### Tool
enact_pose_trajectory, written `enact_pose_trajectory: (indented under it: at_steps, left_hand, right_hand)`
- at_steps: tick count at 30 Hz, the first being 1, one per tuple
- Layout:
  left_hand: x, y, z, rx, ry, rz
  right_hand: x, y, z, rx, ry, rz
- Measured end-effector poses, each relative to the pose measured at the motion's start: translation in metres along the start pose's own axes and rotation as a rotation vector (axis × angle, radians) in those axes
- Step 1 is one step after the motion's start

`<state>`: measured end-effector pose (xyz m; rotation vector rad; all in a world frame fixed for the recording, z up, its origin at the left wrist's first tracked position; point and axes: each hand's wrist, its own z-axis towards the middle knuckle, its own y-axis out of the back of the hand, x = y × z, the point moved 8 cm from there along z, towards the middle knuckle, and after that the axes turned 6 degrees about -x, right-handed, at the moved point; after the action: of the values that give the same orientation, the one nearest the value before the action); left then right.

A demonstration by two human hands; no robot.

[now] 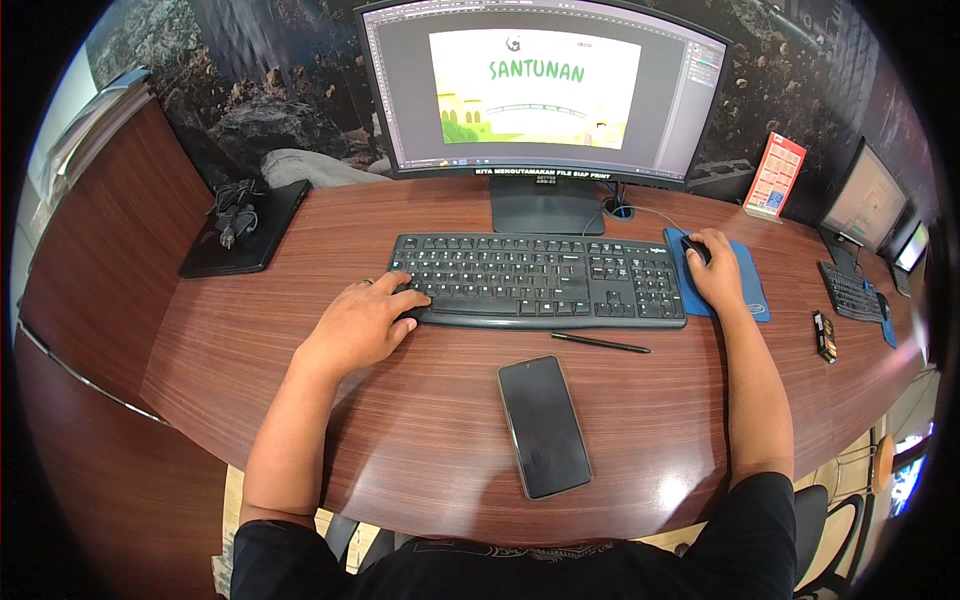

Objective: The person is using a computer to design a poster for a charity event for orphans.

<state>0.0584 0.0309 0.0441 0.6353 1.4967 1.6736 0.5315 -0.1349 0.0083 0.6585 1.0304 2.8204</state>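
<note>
A black full-size keyboard lies in front of the monitor, whose screen shows a green and yellow design in an editing window. At the keyboard's left end rests my left hand, its fingers apart and touching the lower left keys, with nothing held. My right hand is wrapped over a dark computer mouse on a blue mouse pad, just right of the keyboard. The palm and fingers hide much of the mouse.
A phone and a black pen lie nearer me. At left, a laptop carries a bundled cable. A desk calendar, a small black box and a second keyboard are at right.
</note>
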Motion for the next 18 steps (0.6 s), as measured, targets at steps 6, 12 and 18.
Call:
enact_pose_trajectory:
  at_steps: [6,12,18]
  left_hand:
    - [0.002,-0.001,-0.002,-0.010,-0.001,0.004]
    - [0.003,-0.001,-0.003,-0.025,-0.014,0.006]
    - [0.000,0.000,0.001,-0.063,-0.058,-0.023]
  right_hand:
    - [0.002,0.000,0.001,0.029,-0.036,0.026]
    - [0.002,-0.001,-0.001,0.021,-0.018,0.003]
    - [-0.004,0.000,0.001,0.009,0.042,-0.024]
